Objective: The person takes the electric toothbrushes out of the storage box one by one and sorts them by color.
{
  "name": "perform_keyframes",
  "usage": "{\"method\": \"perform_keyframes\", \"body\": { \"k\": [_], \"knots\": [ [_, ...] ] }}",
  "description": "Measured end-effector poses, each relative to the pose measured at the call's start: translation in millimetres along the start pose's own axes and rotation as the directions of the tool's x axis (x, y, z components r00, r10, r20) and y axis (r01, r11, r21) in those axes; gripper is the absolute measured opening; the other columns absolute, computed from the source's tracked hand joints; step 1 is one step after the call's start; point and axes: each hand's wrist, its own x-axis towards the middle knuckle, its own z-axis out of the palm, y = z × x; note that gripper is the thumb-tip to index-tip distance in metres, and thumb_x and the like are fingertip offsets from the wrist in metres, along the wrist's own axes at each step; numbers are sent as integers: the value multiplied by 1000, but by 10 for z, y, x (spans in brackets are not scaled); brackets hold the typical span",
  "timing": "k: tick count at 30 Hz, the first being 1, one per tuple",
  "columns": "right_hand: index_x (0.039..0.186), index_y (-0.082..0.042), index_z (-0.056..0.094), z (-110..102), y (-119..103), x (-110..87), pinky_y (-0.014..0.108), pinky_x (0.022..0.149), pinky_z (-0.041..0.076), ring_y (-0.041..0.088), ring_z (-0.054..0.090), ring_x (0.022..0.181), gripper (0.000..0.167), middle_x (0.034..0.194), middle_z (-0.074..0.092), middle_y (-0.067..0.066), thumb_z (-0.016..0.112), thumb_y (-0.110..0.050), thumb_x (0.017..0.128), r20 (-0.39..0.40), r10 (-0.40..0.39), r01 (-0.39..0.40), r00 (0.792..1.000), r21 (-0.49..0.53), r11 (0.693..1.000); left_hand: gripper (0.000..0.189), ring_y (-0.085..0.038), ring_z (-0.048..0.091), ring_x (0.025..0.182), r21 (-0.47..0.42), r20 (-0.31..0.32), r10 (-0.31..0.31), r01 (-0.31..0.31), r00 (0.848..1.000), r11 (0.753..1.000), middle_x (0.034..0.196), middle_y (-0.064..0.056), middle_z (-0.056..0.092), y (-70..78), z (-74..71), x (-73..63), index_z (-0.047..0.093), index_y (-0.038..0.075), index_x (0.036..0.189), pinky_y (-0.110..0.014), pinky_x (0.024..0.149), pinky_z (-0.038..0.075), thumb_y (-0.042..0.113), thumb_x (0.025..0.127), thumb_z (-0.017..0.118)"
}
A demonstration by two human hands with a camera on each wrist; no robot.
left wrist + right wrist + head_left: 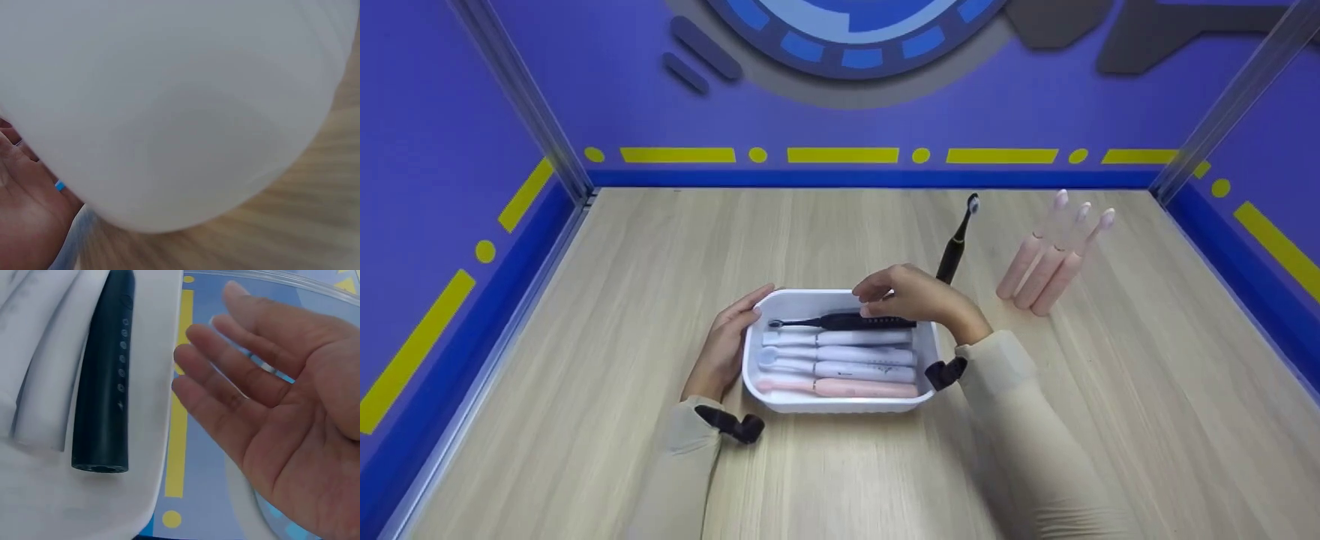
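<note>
A black toothbrush (841,322) lies beside three white ones (847,355) in a white tub (840,406).

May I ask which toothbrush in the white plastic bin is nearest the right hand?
The black electric toothbrush lying inside; others there are white or pink.

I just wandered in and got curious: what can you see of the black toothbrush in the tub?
The slim black electric toothbrush looks like smooth plastic: a cylindrical handle with a row of small pale markings, a thin neck and a pale-bristled head. It lies lengthwise inside the white plastic round-cornered tub, nearest its far wall, head to the left, beside a white toothbrush. The bare right hand is near its handle, not touching it.
</note>
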Motion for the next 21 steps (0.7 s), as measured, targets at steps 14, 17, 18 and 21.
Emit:
{"method": "perform_keyframes", "body": {
  "k": [14, 17, 18, 21],
  "knots": [
    [121, 1, 64, 55, -51, 101, 40, 96, 52, 28, 65, 109, 39, 117, 68, 16, 69, -13, 86, 98, 105, -96, 990, -93, 991, 47, -22, 36, 139, 11, 8, 3, -4, 1000, 1000, 153, -20, 34, -7, -23, 7, 39, -6, 142, -36, 118, 28, -1, 96, 35],
    [122, 0, 65, 76, -75, 127, 40, 97, 51, 27, 64, 110, 39, 118, 68, 15, 69, -13, 86, 121, 134, -116, 984, -144, 983, 47, -23, 36, 140, 6, 6, 5, -5, 1000, 1000, 151, -20, 37, -6, -13, 2, 40, -5, 142, -36, 118, 28, -1, 96, 35],
    [122, 0, 65, 83, -82, 134, 40, 98, 51, 27, 64, 111, 38, 118, 68, 15, 69, -12, 85, 127, 134, -112, 983, -162, 980, 47, -24, 36, 140, 5, 4, 6, -6, 1000, 1000, 151, -20, 37, -8, -11, 4, 40, -5, 142, -36, 118, 28, -1, 96, 35],
    [120, -3, 67, 103, -89, 151, 40, 99, 49, 26, 62, 112, 36, 117, 69, 12, 70, -12, 85, 148, 142, -109, 979, -206, 972, 47, -24, 35, 141, 16, -1, 8, -8, 1000, 1000, 151, -20, 38, -9, -1, 11, 41, -5, 142, -35, 118, 28, -1, 95, 34]
  ]
}}
